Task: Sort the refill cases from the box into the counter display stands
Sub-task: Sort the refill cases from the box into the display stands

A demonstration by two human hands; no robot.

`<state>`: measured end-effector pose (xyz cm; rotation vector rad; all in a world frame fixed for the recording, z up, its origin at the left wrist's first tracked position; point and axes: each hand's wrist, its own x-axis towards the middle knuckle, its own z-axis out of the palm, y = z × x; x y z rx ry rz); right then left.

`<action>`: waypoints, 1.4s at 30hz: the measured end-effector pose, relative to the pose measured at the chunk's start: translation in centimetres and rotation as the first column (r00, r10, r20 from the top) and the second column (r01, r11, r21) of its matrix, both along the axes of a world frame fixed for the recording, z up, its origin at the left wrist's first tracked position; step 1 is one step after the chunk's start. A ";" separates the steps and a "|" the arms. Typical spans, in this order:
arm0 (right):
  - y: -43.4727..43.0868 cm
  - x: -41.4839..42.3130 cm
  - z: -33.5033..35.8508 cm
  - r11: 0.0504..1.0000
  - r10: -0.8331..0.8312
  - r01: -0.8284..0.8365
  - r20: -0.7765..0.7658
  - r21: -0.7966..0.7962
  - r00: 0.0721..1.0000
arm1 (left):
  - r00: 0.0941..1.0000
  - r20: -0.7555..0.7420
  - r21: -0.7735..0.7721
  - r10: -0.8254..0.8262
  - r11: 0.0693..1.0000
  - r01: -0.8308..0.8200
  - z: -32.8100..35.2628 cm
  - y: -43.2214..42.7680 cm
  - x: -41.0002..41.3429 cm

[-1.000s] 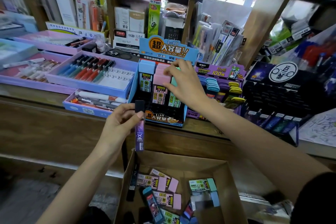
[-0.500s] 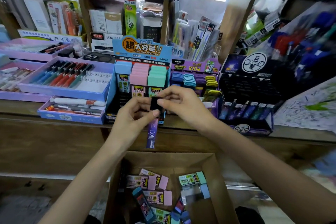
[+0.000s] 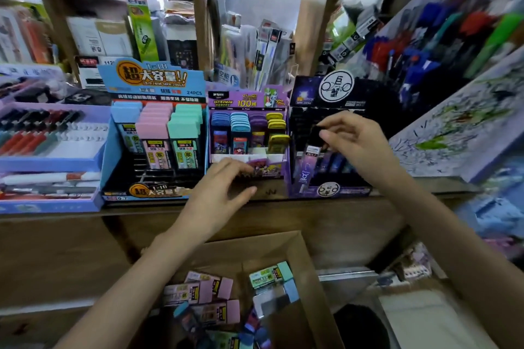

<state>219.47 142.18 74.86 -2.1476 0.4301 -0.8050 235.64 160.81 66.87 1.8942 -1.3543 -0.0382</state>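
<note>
Both hands met on the slim case (image 3: pixel 304 170) half a second ago; now the right hand (image 3: pixel 358 142) has it alone and has carried it across to the dark stand (image 3: pixel 330 192) on the right, while the left hand (image 3: pixel 222 190) has let go.

Thumb and fingertips of the right hand pinch the black cap, and the purple body hangs down and slightly left in front of the stand's lower rows. It is not yet seated in a slot. The left hand hovers empty before the middle stand (image 3: pixel 246 99), fingers loosely spread and a little curled.

By its look the case is light, rigid plastic with a glossy skin, so it needs little force but could swivel or slip under a cap-only pinch, and the cap itself might pull off. A steadier hold would be on the flat sides just below the cap, which leaves the bottom end free to find its slot.

More cases (image 3: pixel 217 312) lie jumbled in the box (image 3: pixel 313 272) below — wide pastel-capped ones, which I judge belong to the blue stand (image 3: pixel 153 78).
</note>
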 end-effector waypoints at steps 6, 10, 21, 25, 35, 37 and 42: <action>-3.2 -2.7 -1.1 0.967 -0.192 0.189 0.000 -0.171 0.981 | 0.993 0.109 0.081 -0.040 0.996 0.032 -0.3 -2.3 -1.6; -3.4 -2.5 -1.8 0.964 -0.213 0.221 0.070 -0.145 0.974 | 0.990 0.135 0.009 -0.041 0.999 0.041 0.7 -4.1 -2.8; -4.0 -2.1 -3.3 0.968 -0.165 0.171 0.048 -0.183 0.985 | 0.794 0.606 0.000 -0.047 0.998 0.059 4.2 -9.4 -3.8; -4.1 -1.9 -3.9 0.974 -0.152 0.154 0.026 -0.164 0.988 | 0.811 0.583 -0.003 -0.049 0.998 0.063 3.9 -9.4 -3.7; -3.8 -1.2 -4.0 0.874 -0.273 0.246 -0.004 -0.419 0.962 | 0.861 0.507 -0.014 -0.039 0.998 0.054 4.0 -9.6 -3.7; -3.5 -1.6 -3.5 0.873 -0.282 0.252 -0.009 -0.418 0.959 | 0.863 0.503 -0.038 -0.036 0.997 0.064 4.1 -8.5 -4.2; -1.0 -4.5 -3.8 0.879 -0.168 0.121 -0.063 -0.461 0.984 | 0.901 0.409 0.021 -0.146 0.988 0.150 0.3 -1.9 -6.1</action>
